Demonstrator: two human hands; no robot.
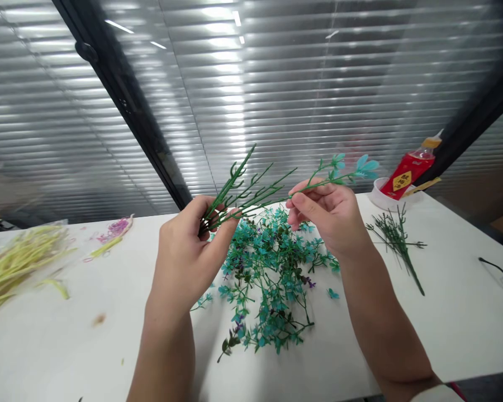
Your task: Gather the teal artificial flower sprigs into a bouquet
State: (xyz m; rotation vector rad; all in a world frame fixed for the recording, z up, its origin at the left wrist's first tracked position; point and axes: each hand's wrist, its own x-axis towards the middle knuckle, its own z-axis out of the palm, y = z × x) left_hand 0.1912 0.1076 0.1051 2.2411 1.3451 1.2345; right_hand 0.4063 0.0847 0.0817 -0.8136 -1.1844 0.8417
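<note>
My left hand (193, 240) is closed around the lower ends of a branched green plastic stem (251, 198), whose bare prongs fan up and to the right. Between the thumb and fingers of my right hand (327, 215) is pinched a thin artificial flower sprig (339, 177) with turquoise petals at its tip. The sprig's lower end meets or lies close to one of the prongs; I cannot tell if they are joined. Below both hands a loose heap of turquoise artificial flower sprigs (272, 279) lies on the white table (109, 357), some with dark leaves and purple bits.
Bare green stems (398, 243) lie on the right. Behind them a red-labelled bottle (411, 170) leans in a white round dish (377, 195). Yellow strands in a plastic bag (20, 262) and a purple tangle (115, 228) are on the left. Blinds behind glass (276, 84) rise beyond the table.
</note>
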